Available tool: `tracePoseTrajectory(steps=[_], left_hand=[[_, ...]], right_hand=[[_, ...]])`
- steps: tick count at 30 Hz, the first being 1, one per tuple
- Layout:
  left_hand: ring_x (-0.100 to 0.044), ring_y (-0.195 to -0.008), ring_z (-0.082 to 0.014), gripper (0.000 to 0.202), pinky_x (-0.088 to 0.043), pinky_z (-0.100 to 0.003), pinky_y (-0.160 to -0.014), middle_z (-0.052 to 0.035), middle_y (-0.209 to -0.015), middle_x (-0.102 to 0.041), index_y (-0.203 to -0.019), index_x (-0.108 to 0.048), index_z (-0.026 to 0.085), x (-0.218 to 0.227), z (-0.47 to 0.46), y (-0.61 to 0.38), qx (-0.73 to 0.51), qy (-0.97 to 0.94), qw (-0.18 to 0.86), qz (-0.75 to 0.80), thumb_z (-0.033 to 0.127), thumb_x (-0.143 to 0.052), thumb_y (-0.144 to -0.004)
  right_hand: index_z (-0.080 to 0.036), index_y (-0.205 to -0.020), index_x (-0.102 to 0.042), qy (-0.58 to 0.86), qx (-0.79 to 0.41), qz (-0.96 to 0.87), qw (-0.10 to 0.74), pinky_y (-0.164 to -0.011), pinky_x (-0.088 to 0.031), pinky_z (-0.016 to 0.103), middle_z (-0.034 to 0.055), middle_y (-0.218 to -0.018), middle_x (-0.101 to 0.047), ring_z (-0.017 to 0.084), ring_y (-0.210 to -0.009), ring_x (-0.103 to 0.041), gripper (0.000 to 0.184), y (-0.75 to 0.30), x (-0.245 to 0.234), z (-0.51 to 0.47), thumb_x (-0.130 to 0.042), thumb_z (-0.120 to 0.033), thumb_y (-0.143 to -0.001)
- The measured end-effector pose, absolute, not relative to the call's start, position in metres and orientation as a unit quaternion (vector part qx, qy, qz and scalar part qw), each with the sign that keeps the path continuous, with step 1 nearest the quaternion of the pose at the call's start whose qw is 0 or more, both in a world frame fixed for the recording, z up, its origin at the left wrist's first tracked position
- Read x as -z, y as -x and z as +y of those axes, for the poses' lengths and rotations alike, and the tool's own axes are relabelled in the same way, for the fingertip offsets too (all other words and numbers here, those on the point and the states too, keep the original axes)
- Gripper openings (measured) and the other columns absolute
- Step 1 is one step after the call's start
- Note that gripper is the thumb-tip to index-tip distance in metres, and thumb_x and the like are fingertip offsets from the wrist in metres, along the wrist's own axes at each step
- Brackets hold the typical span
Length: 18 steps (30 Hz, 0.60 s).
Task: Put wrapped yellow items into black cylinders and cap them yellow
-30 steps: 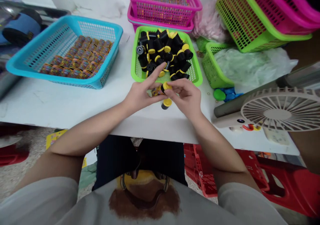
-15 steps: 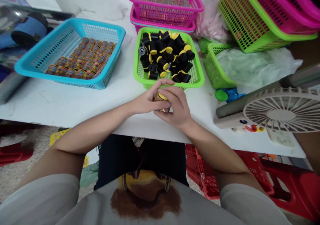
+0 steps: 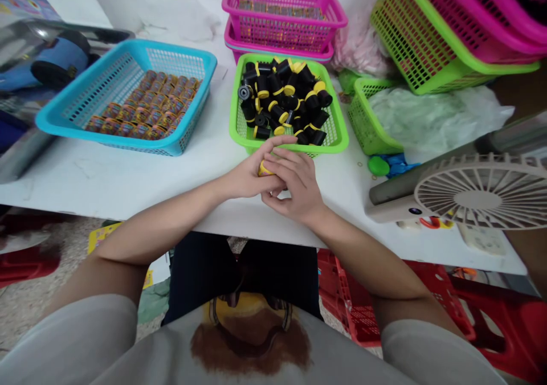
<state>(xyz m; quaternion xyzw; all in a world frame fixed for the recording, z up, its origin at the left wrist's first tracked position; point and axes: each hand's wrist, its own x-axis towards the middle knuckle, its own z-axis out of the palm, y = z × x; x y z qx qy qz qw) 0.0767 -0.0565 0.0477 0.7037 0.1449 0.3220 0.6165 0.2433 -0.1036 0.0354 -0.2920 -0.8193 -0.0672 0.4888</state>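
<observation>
Both of my hands meet over the white table [image 3: 128,174], just in front of a green basket [image 3: 337,137]. My left hand [image 3: 248,174] and my right hand [image 3: 294,185] are closed together around a small yellow-capped roll [image 3: 262,170], mostly hidden by the fingers. The green basket holds several black rolls with yellow caps [image 3: 284,100]. To the left, a blue basket [image 3: 128,60] holds rows of colourfully wrapped rolls [image 3: 143,109].
Stacked pink baskets [image 3: 282,32] stand behind the green one. A small green basket with a plastic bag [image 3: 419,117] is at the right, tilted green and pink baskets [image 3: 448,26] above it. A beige fan [image 3: 478,188] lies at the right edge. Red stools [image 3: 491,316] sit under the table.
My hands drew back from the green basket toward the table's front edge and closed tighter round the roll. The second yellow-capped piece seen below my right hand is no longer visible.
</observation>
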Motion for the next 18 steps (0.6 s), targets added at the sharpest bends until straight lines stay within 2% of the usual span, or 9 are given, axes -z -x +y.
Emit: tracePoseTrajectory(steps=[5,8,11,14,16,18], left_hand=[[-0.051,-0.049,-0.0104,0.073,-0.043,-0.025,-0.047,0.0067,-0.069,-0.053,-0.146,-0.038,0.032,-0.038,-0.059,-0.08,-0.403,-0.745,0.486,0.214,0.028,-0.074,-0.083],[-0.047,-0.053,-0.0091,0.063,-0.042,-0.025,-0.051,0.0033,-0.078,-0.055,-0.141,-0.042,0.028,-0.033,-0.061,-0.083,-0.455,-0.753,0.4,0.258,0.031,-0.072,-0.085],[-0.052,-0.061,-0.0103,0.061,-0.047,-0.028,-0.059,-0.0012,-0.092,-0.058,-0.14,-0.041,0.027,-0.032,-0.063,-0.085,-0.492,-0.752,0.337,0.281,0.036,-0.071,-0.087],[-0.053,-0.061,-0.0118,0.068,-0.047,-0.03,-0.061,0.0012,-0.085,-0.053,-0.146,-0.03,0.029,-0.034,-0.064,-0.087,-0.492,-0.746,0.355,0.276,0.045,-0.067,-0.091],[-0.05,-0.057,-0.012,0.073,-0.045,-0.03,-0.059,0.0045,-0.075,-0.046,-0.15,-0.023,0.031,-0.034,-0.064,-0.088,-0.483,-0.742,0.384,0.263,0.048,-0.065,-0.093],[-0.048,-0.054,-0.0123,0.078,-0.043,-0.029,-0.057,0.0065,-0.07,-0.042,-0.151,-0.02,0.032,-0.033,-0.065,-0.088,-0.474,-0.745,0.4,0.246,0.049,-0.067,-0.092]], right_hand=[[-0.028,-0.144,-0.053,0.292,0.17,-0.815,0.471,-0.107,-0.049,0.046,0.0065,-0.124,-0.079,0.024,-0.119,-0.069,0.052,-0.242,-0.036,-0.1,-0.063,-0.021,-0.094],[-0.026,-0.142,-0.055,0.294,0.182,-0.82,0.456,-0.109,-0.048,0.046,0.0069,-0.124,-0.078,0.024,-0.118,-0.069,0.047,-0.243,-0.033,-0.098,-0.062,-0.024,-0.096],[-0.03,-0.143,-0.055,0.315,0.192,-0.818,0.442,-0.113,-0.047,0.05,0.0049,-0.127,-0.077,0.026,-0.12,-0.068,0.047,-0.246,-0.03,-0.096,-0.06,-0.025,-0.097],[-0.037,-0.137,-0.059,0.341,0.229,-0.794,0.448,-0.11,-0.049,0.055,0.0022,-0.122,-0.077,0.028,-0.115,-0.068,0.04,-0.252,-0.028,-0.094,-0.061,-0.034,-0.097],[-0.038,-0.129,-0.063,0.347,0.252,-0.781,0.453,-0.107,-0.051,0.056,0.0017,-0.114,-0.078,0.028,-0.11,-0.069,0.034,-0.255,-0.028,-0.093,-0.065,-0.041,-0.095],[-0.039,-0.123,-0.065,0.343,0.256,-0.786,0.446,-0.108,-0.051,0.056,0.0001,-0.11,-0.079,0.027,-0.106,-0.071,0.028,-0.258,-0.027,-0.092,-0.066,-0.042,-0.095]])
